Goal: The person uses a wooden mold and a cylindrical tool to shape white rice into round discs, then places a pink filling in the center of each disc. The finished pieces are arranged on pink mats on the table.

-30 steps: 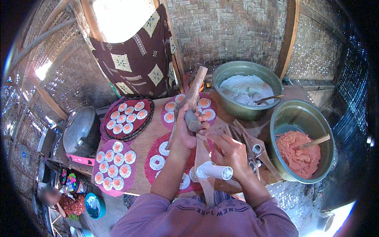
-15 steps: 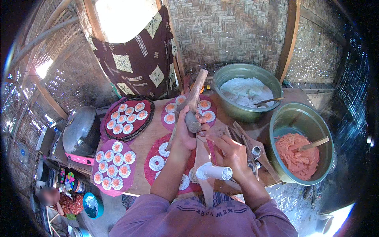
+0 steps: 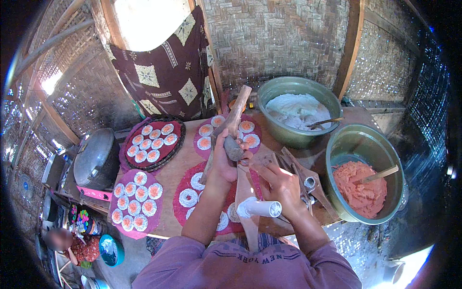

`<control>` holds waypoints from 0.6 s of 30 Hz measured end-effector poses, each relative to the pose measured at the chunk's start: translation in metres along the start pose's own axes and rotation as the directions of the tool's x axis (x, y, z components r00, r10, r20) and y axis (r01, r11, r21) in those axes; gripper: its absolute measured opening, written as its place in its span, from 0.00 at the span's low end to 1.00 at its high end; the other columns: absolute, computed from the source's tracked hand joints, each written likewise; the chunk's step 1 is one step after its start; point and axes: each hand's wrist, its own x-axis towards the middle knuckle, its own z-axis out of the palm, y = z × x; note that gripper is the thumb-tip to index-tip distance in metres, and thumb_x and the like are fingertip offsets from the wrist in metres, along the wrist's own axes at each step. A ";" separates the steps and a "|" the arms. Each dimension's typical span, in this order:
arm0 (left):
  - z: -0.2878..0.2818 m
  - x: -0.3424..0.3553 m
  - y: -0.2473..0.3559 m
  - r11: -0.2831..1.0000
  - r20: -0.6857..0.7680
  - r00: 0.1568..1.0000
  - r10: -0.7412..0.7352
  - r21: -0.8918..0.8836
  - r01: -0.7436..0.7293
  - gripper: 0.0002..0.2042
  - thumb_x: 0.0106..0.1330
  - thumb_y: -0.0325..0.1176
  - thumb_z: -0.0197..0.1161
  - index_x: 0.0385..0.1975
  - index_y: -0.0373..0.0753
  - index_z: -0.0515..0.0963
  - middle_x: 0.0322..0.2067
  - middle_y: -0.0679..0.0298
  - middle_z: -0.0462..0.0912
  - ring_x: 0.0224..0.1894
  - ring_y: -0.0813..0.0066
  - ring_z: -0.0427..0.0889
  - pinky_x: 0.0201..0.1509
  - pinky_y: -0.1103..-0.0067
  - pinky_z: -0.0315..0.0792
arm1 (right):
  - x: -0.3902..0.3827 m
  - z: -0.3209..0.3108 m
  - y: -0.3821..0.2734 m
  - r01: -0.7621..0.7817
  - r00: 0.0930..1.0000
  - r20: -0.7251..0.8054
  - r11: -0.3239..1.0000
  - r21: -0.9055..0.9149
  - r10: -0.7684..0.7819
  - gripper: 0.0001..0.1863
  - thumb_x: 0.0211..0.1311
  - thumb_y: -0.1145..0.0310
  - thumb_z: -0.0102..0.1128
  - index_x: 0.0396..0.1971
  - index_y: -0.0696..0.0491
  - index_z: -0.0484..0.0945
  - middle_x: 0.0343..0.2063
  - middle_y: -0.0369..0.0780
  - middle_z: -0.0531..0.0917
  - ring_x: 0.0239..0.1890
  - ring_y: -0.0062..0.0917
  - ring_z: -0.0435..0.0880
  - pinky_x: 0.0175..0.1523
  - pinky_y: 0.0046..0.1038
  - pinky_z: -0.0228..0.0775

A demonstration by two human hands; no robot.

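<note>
A hinged wooden press (image 3: 248,185) with a white tube (image 3: 264,208) through its lower plank is held over the table. My left hand (image 3: 224,161) is closed around it near a rounded, dark wooden plunger (image 3: 233,148). Close by, my right hand (image 3: 281,185) has its fingers bent together beside the plank; whatever they may pinch is too small to make out. White dough packs the tube's end. Below the press, white rings of dough strands (image 3: 188,198) lie on a red cloth (image 3: 180,214), partly hidden by my left forearm.
Orange-centred rounds sit on a left purple cloth (image 3: 159,219), a dark-rimmed tray (image 3: 181,144) and a far cloth (image 3: 256,126). Green basins hold white dough (image 3: 298,111) and orange dough (image 3: 358,188). Wooden tools (image 3: 308,180) lie right. A lidded pot (image 3: 96,159) and another person (image 3: 84,250) are left.
My right hand has shifted slightly beside the plank, its fingers still bent. My left hand keeps its hold on the press, and the whole view has moved a little.
</note>
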 end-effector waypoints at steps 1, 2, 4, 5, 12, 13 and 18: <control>-0.001 0.000 0.000 1.000 0.006 1.000 -0.009 0.001 0.009 0.22 0.59 0.61 0.57 0.23 0.46 0.69 0.23 0.71 0.70 0.21 0.76 0.63 0.26 0.78 0.60 | -0.001 0.000 -0.001 -0.009 1.000 -0.002 1.000 -0.001 0.009 0.19 0.50 0.69 0.65 0.46 0.44 0.81 0.30 0.37 0.80 0.26 0.34 0.82 0.28 0.34 0.75; -0.001 0.000 0.000 1.000 -0.011 1.000 0.004 0.000 -0.004 0.23 0.59 0.62 0.57 0.23 0.46 0.69 0.23 0.70 0.71 0.21 0.76 0.64 0.25 0.78 0.60 | -0.001 0.000 -0.001 -0.009 1.000 -0.006 1.000 -0.004 0.009 0.20 0.49 0.70 0.65 0.46 0.44 0.81 0.29 0.37 0.80 0.26 0.34 0.82 0.28 0.34 0.75; 0.002 0.000 -0.002 0.999 -0.073 0.996 0.047 0.008 -0.047 0.23 0.59 0.62 0.57 0.23 0.46 0.69 0.24 0.70 0.72 0.21 0.75 0.65 0.24 0.77 0.59 | -0.001 -0.002 0.000 0.023 1.000 0.004 0.999 -0.026 -0.023 0.21 0.49 0.72 0.65 0.46 0.45 0.81 0.29 0.38 0.80 0.26 0.35 0.82 0.28 0.34 0.75; 0.006 -0.002 -0.002 0.995 -0.112 0.990 0.089 0.057 -0.083 0.22 0.60 0.61 0.57 0.24 0.46 0.70 0.23 0.69 0.72 0.20 0.74 0.67 0.21 0.77 0.60 | 0.001 -0.005 0.001 0.057 0.998 0.017 0.997 -0.046 -0.056 0.21 0.49 0.72 0.65 0.46 0.45 0.80 0.29 0.38 0.80 0.27 0.34 0.82 0.28 0.34 0.75; 0.063 -0.018 0.003 0.822 -0.232 0.825 0.516 0.405 -0.400 0.26 0.62 0.66 0.53 0.30 0.45 0.70 0.22 0.67 0.73 0.17 0.74 0.71 0.16 0.81 0.60 | 0.053 -0.040 0.019 0.392 0.914 0.196 0.895 -0.213 -0.354 0.23 0.46 0.73 0.61 0.47 0.54 0.77 0.29 0.40 0.79 0.28 0.31 0.83 0.30 0.31 0.75; 0.072 -0.020 0.005 0.781 -0.214 0.788 0.577 0.428 -0.455 0.27 0.62 0.67 0.52 0.29 0.45 0.69 0.23 0.67 0.73 0.17 0.75 0.70 0.17 0.81 0.60 | 0.061 -0.046 0.018 0.404 0.912 0.137 0.905 -0.131 -0.387 0.22 0.45 0.72 0.62 0.45 0.55 0.77 0.29 0.40 0.79 0.28 0.31 0.83 0.29 0.31 0.75; 0.109 -0.024 0.009 0.534 0.122 0.658 0.743 0.485 -0.693 0.25 0.62 0.65 0.53 0.29 0.46 0.69 0.29 0.68 0.74 0.21 0.76 0.73 0.16 0.82 0.62 | 0.073 -0.069 -0.006 0.365 0.926 0.008 0.890 -0.273 -0.377 0.20 0.45 0.71 0.62 0.43 0.55 0.77 0.27 0.38 0.79 0.27 0.31 0.82 0.28 0.30 0.75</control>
